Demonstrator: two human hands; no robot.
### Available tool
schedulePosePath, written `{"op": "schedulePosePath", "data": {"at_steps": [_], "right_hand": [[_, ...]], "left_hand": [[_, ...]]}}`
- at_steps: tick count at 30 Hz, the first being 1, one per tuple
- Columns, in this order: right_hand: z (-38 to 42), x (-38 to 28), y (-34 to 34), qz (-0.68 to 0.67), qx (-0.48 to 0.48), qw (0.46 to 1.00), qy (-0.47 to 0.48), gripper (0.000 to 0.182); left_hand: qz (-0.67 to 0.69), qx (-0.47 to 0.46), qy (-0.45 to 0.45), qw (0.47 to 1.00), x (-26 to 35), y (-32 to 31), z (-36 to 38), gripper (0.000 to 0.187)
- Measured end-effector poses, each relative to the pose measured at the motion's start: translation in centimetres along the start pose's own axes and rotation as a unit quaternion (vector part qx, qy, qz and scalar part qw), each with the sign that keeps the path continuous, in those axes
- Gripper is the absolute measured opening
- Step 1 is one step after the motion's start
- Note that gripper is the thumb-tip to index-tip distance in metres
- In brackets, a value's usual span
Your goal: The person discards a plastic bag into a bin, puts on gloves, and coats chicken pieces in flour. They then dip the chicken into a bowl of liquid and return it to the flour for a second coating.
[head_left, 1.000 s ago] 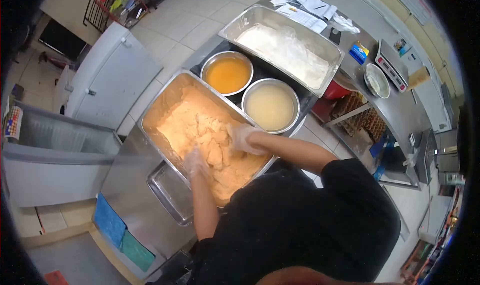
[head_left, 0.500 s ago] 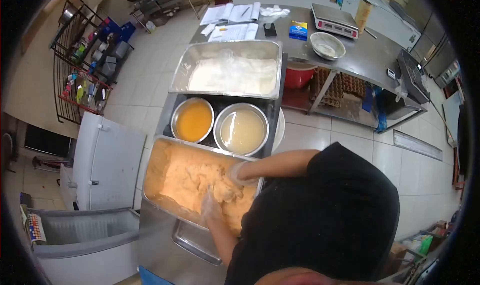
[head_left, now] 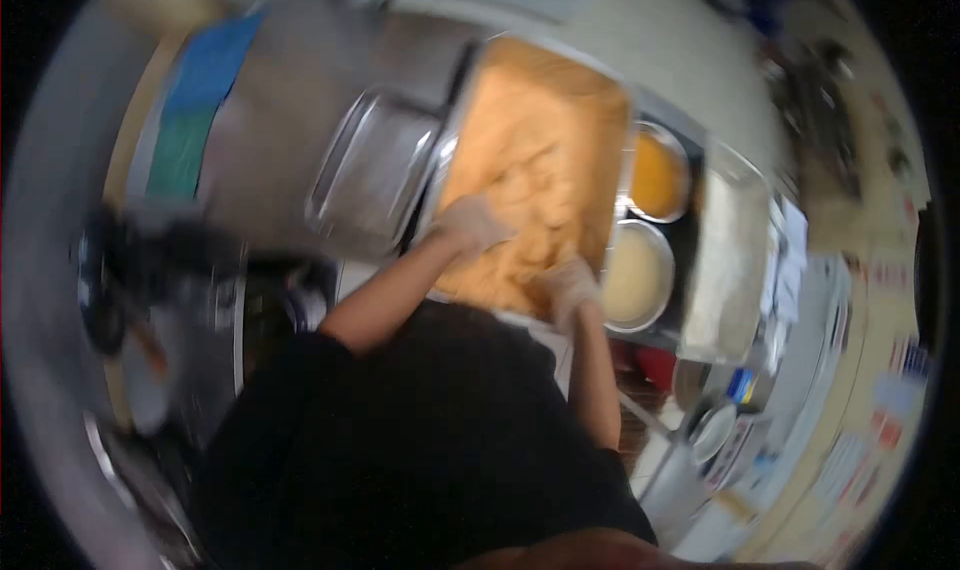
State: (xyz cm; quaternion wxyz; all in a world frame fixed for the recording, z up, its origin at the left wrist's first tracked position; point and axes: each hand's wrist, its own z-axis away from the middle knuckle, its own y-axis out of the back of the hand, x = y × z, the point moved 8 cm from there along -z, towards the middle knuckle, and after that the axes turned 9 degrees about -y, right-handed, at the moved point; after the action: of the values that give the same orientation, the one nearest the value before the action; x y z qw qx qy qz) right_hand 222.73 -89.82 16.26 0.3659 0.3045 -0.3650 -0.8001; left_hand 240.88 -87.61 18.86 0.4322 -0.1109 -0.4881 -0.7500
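Note:
A deep metal pan [head_left: 612, 150] holds a soft, crumbly orange dough [head_left: 530, 140]. My left hand [head_left: 472, 224], in a clear glove, lies on the dough near the pan's left side, fingers stretched toward the middle and blurred. Also gloved, my right hand [head_left: 573, 288] presses into the dough at the near right corner; its fingertips are smeared and partly hidden. Right of the pan stand a round bowl of orange liquid [head_left: 655, 173] and a bowl of pale liquid [head_left: 635, 275].
A rectangular pan of white powder [head_left: 730, 260] stands beyond the bowls. An upturned-looking metal tray [head_left: 375, 165] sits left of the dough pan. Farther right are papers [head_left: 787, 260], a blue box [head_left: 740, 385] and a white bowl [head_left: 713, 432].
The whole view has swung round, so the pan now stands upright in the picture, with the bowls to its right. Both hands remain at the dough, now farther apart.

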Motion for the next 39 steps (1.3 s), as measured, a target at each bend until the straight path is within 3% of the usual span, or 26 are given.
{"op": "schedulePosePath", "data": {"at_steps": [1, 2, 3, 5, 6, 8, 9, 11, 12, 14, 15, 17, 21, 22, 24, 25, 26, 27, 29, 33, 35, 36, 38, 39], "right_hand": [[0.4, -0.9, 1.1, -0.232, -0.028, 0.971, -0.047, 0.051], [0.9, 0.3, 2.1, -0.457, -0.031, 0.880, -0.127, 0.070], [1.8, 2.9, 1.9, -0.646, -0.014, 0.731, -0.219, 0.090], [-0.9, 6.7, -1.1, -0.457, 0.011, 0.864, -0.211, 0.109], [-1.6, 6.4, 2.0, -0.240, 0.059, 0.944, -0.218, 0.118], [-3.0, 7.3, 1.6, -0.201, -0.077, 0.926, -0.311, 0.113], [-3.1, 6.6, 1.5, -0.198, -0.086, 0.927, -0.306, 0.113], [-4.4, 5.1, 2.0, -0.278, -0.052, 0.927, -0.247, 0.096], [-5.6, 5.0, 1.5, -0.277, -0.053, 0.931, -0.234, 0.096], [-6.6, 5.8, 0.1, -0.344, 0.031, 0.922, -0.172, 0.080], [-5.8, 5.5, 1.2, -0.232, -0.040, 0.937, -0.258, 0.070], [-4.4, 5.9, 2.6, -0.220, -0.057, 0.928, -0.294, 0.067], [-2.5, 7.0, 5.2, -0.162, -0.038, 0.939, -0.301, 0.069], [-1.1, 6.8, 5.2, -0.169, -0.044, 0.937, -0.302, 0.069], [0.4, 7.6, 7.4, -0.374, 0.056, 0.876, -0.300, 0.075], [-1.2, 9.7, 5.7, -0.285, 0.106, 0.900, -0.313, 0.074], [-1.6, 9.8, 7.0, -0.289, 0.108, 0.898, -0.315, 0.074], [-1.6, 9.6, 8.4, -0.300, 0.133, 0.896, -0.298, 0.079], [-2.7, 10.2, 9.2, -0.340, 0.155, 0.878, -0.299, 0.090], [-7.4, 10.4, 8.1, -0.382, 0.068, 0.869, -0.306, 0.079], [-8.9, 10.0, 7.2, -0.401, 0.008, 0.862, -0.309, 0.073], [-9.3, 9.7, 7.4, -0.402, 0.005, 0.863, -0.307, 0.073], [-9.6, 8.9, 7.1, -0.362, -0.068, 0.867, -0.336, 0.069], [-10.9, 9.8, 6.0, -0.362, -0.067, 0.870, -0.328, 0.069]], "left_hand": [[-0.021, -0.017, -0.031, 0.999, 0.3, 0.0, 1.6, 0.070], [-0.011, -0.025, -0.020, 0.999, -0.3, -0.3, 3.0, 0.070], [0.015, 0.003, -0.002, 1.000, -0.5, -0.6, 3.6, 0.069], [0.081, -0.008, 0.022, 0.996, -0.8, -2.3, 3.5, 0.070], [0.107, -0.017, 0.008, 0.994, -1.2, -3.4, 2.1, 0.077], [0.043, -0.027, 0.052, 0.997, -0.1, -3.1, 1.8, 0.084], [0.047, -0.028, 0.062, 0.997, -0.8, -3.9, 1.7, 0.084], [0.042, 0.022, 0.015, 0.999, -3.0, -6.7, -1.1, 0.086], [0.040, 0.031, 0.025, 0.998, -6.3, -10.9, -4.6, 0.086], [-0.106, 0.019, -0.101, 0.989, -9.6, -19.2, -12.2, 0.073], [-0.112, 0.014, -0.106, 0.988, -7.6, -15.6, -8.6, 0.073], [0.092, 0.006, 0.000, 0.996, -3.9, -6.0, -2.2, 0.068], [-0.029, -0.065, -0.004, 0.997, -0.6, -1.5, 1.1, 0.069], [-0.045, -0.090, -0.036, 0.994, 0.9, -0.1, 2.3, 0.077], [-0.066, -0.110, -0.070, 0.989, 2.0, 0.5, 2.3, 0.086], [-0.077, -0.043, -0.050, 0.995, 1.8, 1.5, 1.6, 0.089], [-0.088, 0.025, -0.032, 0.995, 1.7, 2.5, 0.8, 0.092], [-0.092, 0.020, -0.033, 0.995, 1.9, 2.2, -0.1, 0.092], [-0.001, 0.120, 0.036, 0.992, 1.2, 3.6, -2.5, 0.109], [0.042, 0.129, 0.048, 0.990, -0.3, 0.9, -8.6, 0.118], [0.065, 0.141, -0.029, 0.987, -0.3, -0.5, -11.5, 0.113], [0.064, 0.142, -0.025, 0.988, -1.1, -1.7, -12.6, 0.113], [-0.089, 0.063, -0.186, 0.976, 0.1, -4.4, -14.5, 0.103], [-0.093, 0.069, -0.182, 0.976, -0.7, -4.3, -15.6, 0.103]]}}
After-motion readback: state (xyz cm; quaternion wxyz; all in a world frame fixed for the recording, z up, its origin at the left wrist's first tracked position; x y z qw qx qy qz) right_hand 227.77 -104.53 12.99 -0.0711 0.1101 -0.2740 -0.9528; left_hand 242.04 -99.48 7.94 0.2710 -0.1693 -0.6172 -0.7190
